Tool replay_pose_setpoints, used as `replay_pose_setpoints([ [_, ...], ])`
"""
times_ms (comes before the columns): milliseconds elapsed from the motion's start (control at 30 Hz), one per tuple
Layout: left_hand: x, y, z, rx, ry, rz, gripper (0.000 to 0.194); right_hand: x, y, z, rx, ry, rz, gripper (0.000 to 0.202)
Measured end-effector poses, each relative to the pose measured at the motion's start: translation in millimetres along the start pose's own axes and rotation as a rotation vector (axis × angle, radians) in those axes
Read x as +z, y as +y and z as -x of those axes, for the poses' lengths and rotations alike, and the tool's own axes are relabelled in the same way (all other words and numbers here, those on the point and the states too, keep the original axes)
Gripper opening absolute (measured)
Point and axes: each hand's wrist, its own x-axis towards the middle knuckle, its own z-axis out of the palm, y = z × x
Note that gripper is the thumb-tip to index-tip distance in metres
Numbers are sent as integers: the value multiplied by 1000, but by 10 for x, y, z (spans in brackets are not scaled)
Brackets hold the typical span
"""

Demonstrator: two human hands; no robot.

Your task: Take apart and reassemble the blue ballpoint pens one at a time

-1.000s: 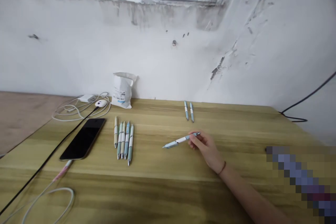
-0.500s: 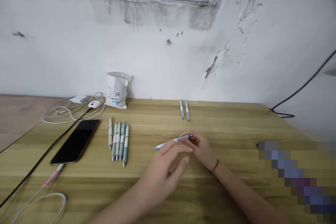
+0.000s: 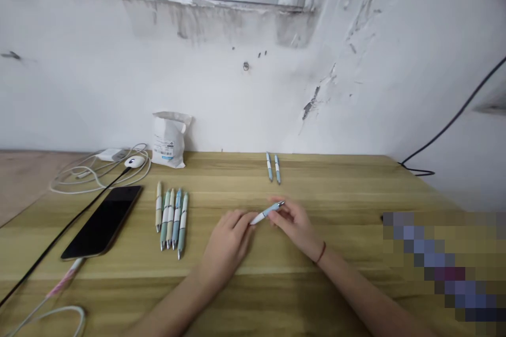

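A blue and white pen [image 3: 262,215] is held between my two hands, a little above the wooden table. My left hand [image 3: 228,237] has its fingers closed around the pen's left end, which they hide. At the other end, with the silver tip, my right hand [image 3: 294,224] pinches the pen between thumb and fingers. Two similar blue pens [image 3: 273,168] lie side by side farther back, near the wall. To the left rests a row of several pens [image 3: 172,221] in green, cream and blue, their silver tips toward me.
A black phone [image 3: 103,221] with a cable plugged in lies on the left of the table [image 3: 336,184]. Behind it are a coiled white cable with a charger [image 3: 113,155] and an upright white packet [image 3: 169,139]. A pixelated patch [image 3: 443,268] covers the right side.
My left hand, earlier raised over the pen with fingers apart, has lowered and closed on its left end. The right hand still grips the other end. The view has shifted slightly.
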Motion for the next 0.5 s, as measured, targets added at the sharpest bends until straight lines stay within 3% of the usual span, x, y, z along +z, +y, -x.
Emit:
replay_pose_setpoints([
  [167, 58, 68, 25, -205, 77, 480, 16, 71, -1, 58, -167, -158, 288, 29],
  [267, 98, 74, 31, -330, 101, 733, 18, 112, -29, 92, -279, -183, 498, 16],
  [400, 113, 43, 9, -412, 130, 807, 23, 122, -62, 101, -339, -141, 599, 18],
  [500, 117, 17, -11, -440, 135, 760, 24, 132, -80, 105, -374, -182, 610, 13],
])
